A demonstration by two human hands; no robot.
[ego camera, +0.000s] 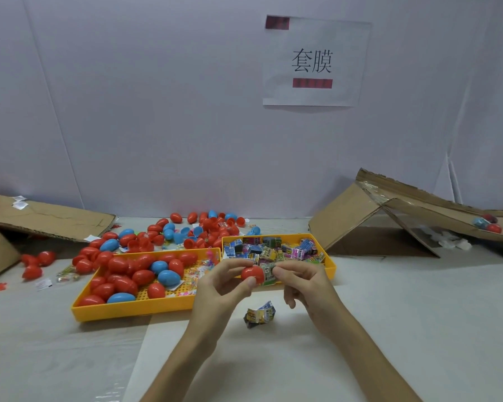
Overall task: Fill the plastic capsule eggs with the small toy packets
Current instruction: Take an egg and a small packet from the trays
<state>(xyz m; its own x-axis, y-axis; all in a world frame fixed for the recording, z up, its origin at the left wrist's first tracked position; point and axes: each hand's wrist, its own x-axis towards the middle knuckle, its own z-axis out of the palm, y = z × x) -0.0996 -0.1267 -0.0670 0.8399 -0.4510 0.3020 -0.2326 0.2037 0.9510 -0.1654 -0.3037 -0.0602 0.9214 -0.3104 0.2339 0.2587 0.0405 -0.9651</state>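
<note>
Red egg shell (251, 272) is held in the air over the near edge of the packet tray (330, 268), centre frame, pinched between thumb and fingers of the left hand (225, 282). The toy packet (269, 274) butts against the shell's right side, pinched in the fingertips of the right hand (301, 281). Key relation: the packet lies directly right of the shell, the two touching, so the push likely runs right to left along the shell's long axis, which sits roughly horizontal. Can't tell how far the packet is in, or whether the shell mouth fully faces it. Both forearms come up from the bottom edge, wrists raised off the table (389, 314), hands level and close together. A spare packet (260, 313) lies crumpled on the table just below the hands. The egg tray (128, 310) sits to the left, holding red and blue eggs.
</note>
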